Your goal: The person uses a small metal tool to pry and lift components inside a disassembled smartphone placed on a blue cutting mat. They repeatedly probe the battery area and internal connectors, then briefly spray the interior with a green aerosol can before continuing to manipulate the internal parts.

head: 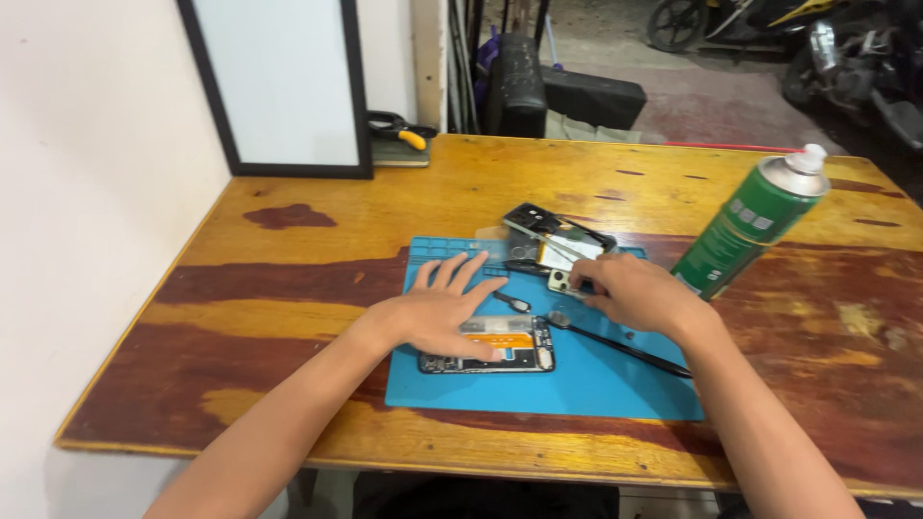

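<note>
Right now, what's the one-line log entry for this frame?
left hand: flat on opened phone | right hand: on small part, grip unclear | blue mat under both | spray can upright at right

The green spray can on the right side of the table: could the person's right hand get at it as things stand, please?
Probably yes. The green spray can stands upright on the wooden table, just right of the right hand, with bare tabletop between them. The hand is busy with a small part on the blue mat.
</note>
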